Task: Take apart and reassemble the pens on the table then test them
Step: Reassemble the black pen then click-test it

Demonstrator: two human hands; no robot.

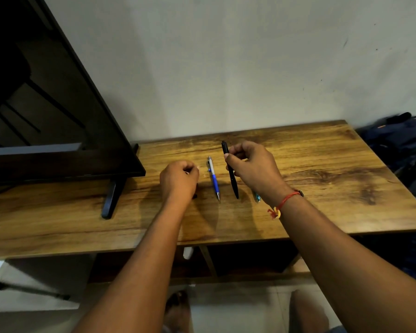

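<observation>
Our right hand [252, 168] pinches the slim black plastic pen [233, 181] near its far end, tip toward us; left hand [179, 179] curled, contents unclear.

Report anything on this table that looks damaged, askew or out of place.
Nothing stands out. The blue and silver click pen lies whole on the wooden table; the right hand holds the slim black pen, which looks intact. A teal pen is mostly hidden behind that wrist.
</observation>
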